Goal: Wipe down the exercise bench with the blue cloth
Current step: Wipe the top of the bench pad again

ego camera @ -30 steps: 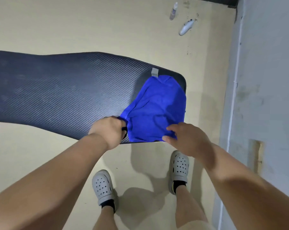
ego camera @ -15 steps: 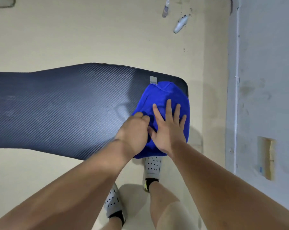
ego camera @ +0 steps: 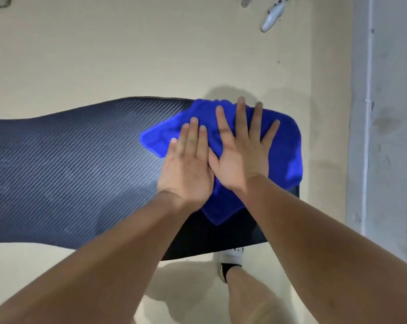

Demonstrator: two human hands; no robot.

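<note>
The exercise bench [ego camera: 69,171] is a long dark pad with a carbon-weave pattern that runs from the left edge to the right of centre. The blue cloth [ego camera: 284,146] lies spread over its right end and drapes over the far and right edges. My left hand [ego camera: 186,164] lies flat on the cloth's left part, fingers together and extended. My right hand [ego camera: 242,155] presses flat beside it with fingers spread, its thumb against the left hand. Neither hand grips the cloth.
A grey wall [ego camera: 389,113] stands close on the right of the bench end. On the beige floor beyond lie a white handheld object [ego camera: 272,15] and a small bottle [ego camera: 245,1]. My foot in a white shoe [ego camera: 230,256] is under the bench's near edge.
Both hands went from gripping the cloth's near edge to lying flat on top. The cloth has spread out and slid toward the far side, and my view has moved closer.
</note>
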